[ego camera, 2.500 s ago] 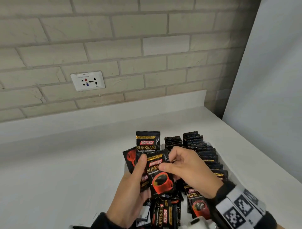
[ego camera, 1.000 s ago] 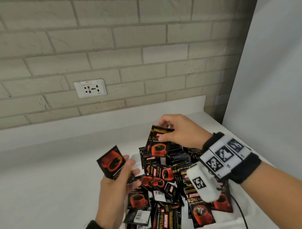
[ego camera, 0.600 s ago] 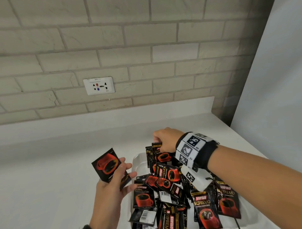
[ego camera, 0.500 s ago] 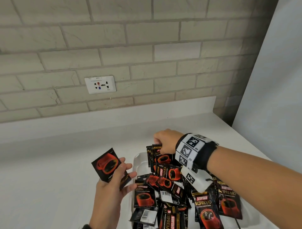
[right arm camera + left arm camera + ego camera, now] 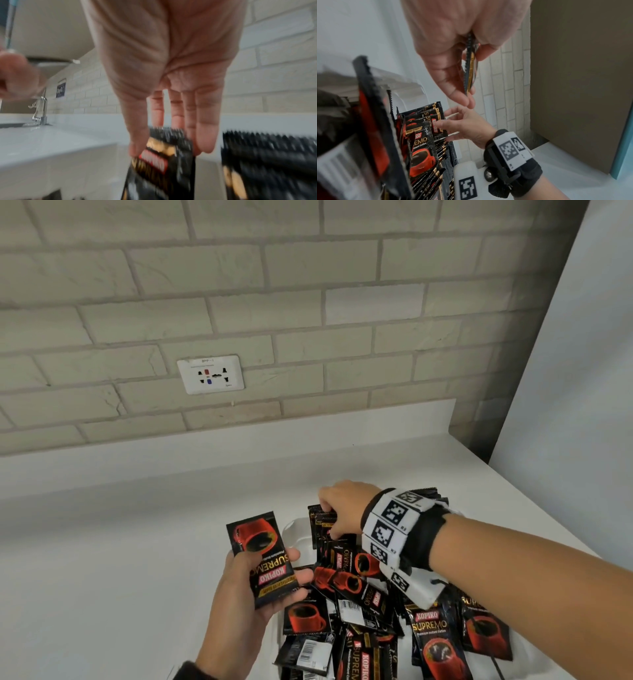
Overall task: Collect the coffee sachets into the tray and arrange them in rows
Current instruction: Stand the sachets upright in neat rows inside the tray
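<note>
Item: left hand, lower centre of the head view. Fingers and thumb clamped on a single Kopiko Supremo sachet, held printed face up, above the countertop, just left of the tray. In the left wrist view the same sachet shows edge-on, pinched between thumb and fingers.

Item: right hand, centre of the head view, reaching across to the far end of the tray. Fingers extended downward, thumb and fingertips pinching the top edge of an upright sachet in the back row. The right wrist view is motion-blurred; the grip reads as a light pinch on the serrated edge.

Item: white tray, lower centre to lower right of the head view. Only its far left corner and part of the rim show.

Item: loose sachets, heaped in the near part of the tray, overlapping at mixed angles, some face up, some barcode side up.

Item: upright rows of sachets, standing on edge, packed one behind another, at the far and right side of the tray.

Item: wrist band with black-and-white markers, on the right forearm.

Item: wall socket, upper left of centre, on the pale brick wall.

Item: tap, left edge of the right wrist view.
</note>
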`<state>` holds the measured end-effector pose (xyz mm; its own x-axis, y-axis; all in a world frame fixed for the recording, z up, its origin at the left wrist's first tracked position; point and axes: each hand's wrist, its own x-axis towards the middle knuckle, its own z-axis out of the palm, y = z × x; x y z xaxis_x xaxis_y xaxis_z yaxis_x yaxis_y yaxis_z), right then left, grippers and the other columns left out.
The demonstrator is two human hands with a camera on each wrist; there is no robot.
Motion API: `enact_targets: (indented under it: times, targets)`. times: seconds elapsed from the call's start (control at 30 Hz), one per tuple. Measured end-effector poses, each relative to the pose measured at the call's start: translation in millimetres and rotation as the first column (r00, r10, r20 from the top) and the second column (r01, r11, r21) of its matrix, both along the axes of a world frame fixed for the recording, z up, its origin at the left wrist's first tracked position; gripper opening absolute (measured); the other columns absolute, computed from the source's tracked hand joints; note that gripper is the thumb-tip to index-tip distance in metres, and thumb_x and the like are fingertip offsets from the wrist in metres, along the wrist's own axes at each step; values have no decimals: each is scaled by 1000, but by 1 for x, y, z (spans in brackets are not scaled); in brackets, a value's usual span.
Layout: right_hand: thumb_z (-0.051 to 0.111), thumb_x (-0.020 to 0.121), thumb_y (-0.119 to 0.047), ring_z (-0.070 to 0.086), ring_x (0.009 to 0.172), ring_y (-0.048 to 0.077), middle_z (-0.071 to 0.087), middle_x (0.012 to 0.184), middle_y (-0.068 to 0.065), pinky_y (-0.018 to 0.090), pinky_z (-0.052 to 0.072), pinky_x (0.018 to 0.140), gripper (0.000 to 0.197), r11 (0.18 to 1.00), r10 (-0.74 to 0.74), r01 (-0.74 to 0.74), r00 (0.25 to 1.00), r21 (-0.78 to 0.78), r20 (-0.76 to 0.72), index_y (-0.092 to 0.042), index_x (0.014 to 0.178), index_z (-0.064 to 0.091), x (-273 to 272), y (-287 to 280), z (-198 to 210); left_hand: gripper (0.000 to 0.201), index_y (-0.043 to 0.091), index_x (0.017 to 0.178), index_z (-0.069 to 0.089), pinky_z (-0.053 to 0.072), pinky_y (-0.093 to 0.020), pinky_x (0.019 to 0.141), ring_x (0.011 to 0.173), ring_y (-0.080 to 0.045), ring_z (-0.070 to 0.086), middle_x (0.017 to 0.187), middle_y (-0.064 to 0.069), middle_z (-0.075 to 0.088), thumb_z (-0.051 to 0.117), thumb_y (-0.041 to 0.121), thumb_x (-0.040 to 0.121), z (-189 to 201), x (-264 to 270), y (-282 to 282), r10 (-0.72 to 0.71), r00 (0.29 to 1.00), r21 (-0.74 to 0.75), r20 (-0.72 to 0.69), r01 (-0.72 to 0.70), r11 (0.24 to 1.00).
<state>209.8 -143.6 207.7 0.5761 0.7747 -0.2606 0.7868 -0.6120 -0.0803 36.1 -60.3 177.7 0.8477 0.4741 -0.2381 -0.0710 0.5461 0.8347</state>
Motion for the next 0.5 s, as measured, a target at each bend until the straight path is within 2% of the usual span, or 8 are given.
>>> enact_targets:
  times: [0.1,0.17,0.23,0.3,0.33,0.4,0.43,0.5]
  targets:
    - [59,87,-33,52,98,19,52,110,0,30,42,79,33,981,-42,35,999,188,31,-18,114,49,-5,-8,20,24,5,113,51,58,-35,53,73,-32,70,87,-16,71,36,11,96,1,3,-2,-2,1000,-6,-8,2,1000]
    - [57,88,-36,50,93,13,51,102,-4,27,41,80,29,947,-52,61,998,314,-38,-19,111,54,-14,-14,33,20,8,107,54,58,-40,69,92,-33,66,100,-18,68,38,9,96,2,7,-2,74,997,24,4,-74,997]
    - [60,86,-40,50,88,8,54,98,-6,22,40,76,31,922,-31,112,976,371,-218,-18,108,59,-26,-21,38,17,13,100,57,48,-44,89,105,-31,60,101,-12,67,41,12,95,6,11,-2,126,991,30,39,-128,991]
    - [65,82,-39,54,81,3,57,96,-7,18,45,70,34,898,13,194,884,394,-467,-17,108,61,-39,-27,37,16,20,99,59,39,-45,101,110,-23,57,97,-2,69,45,19,93,12,13,-5,114,990,5,81,-114,993]
    - [67,81,-34,54,74,0,57,94,-8,18,48,68,32,877,47,234,827,419,-561,-17,107,61,-44,-29,35,17,23,100,60,36,-43,102,110,-19,56,96,2,69,47,24,89,16,15,-6,96,991,-15,98,-95,995]
    - [68,81,-22,54,64,-3,59,86,-10,17,50,67,16,796,110,328,748,509,-654,-19,95,62,-51,-31,31,20,28,98,62,36,-38,99,107,-14,56,93,7,70,50,31,82,22,18,-11,65,991,-42,118,-61,997]
    - [67,82,-17,55,65,-2,60,83,-8,18,51,67,9,733,129,399,713,550,-689,-19,88,61,-53,-31,30,20,29,95,62,36,-37,97,104,-12,56,92,8,70,51,33,79,24,19,-13,50,991,-48,126,-44,998]
    - [65,83,-10,61,68,3,63,80,-3,20,54,66,9,598,167,550,627,584,-761,-16,82,58,-53,-33,31,19,30,91,62,37,-36,95,102,-12,55,94,11,69,54,33,75,26,21,-18,19,990,-43,141,-13,999]
